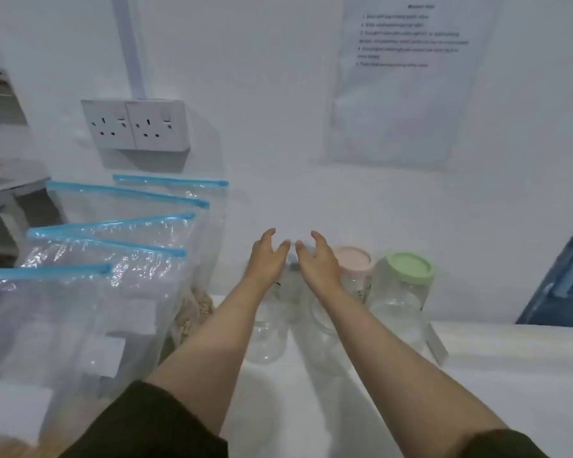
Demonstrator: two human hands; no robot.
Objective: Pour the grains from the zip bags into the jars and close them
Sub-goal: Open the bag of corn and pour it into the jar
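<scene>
Several clear zip bags with blue seals (113, 259) stand in a row at the left; pale grains (196, 312) show at the bottom of one. Clear jars stand against the wall: one with a pink lid (353, 259), one with a green lid (409, 266), and two more (267, 338) partly hidden under my forearms. My left hand (267, 256) and my right hand (318, 259) reach forward side by side, fingers relaxed and spread, on either side of a jar (293, 269) that stands between them. I cannot tell whether they touch it.
The jars and bags stand on a white table (510, 375) against a white wall. A double wall socket (134, 125) sits above the bags, a printed sheet (407, 77) hangs at the upper right, and a blue object (569, 276) leans at the right edge.
</scene>
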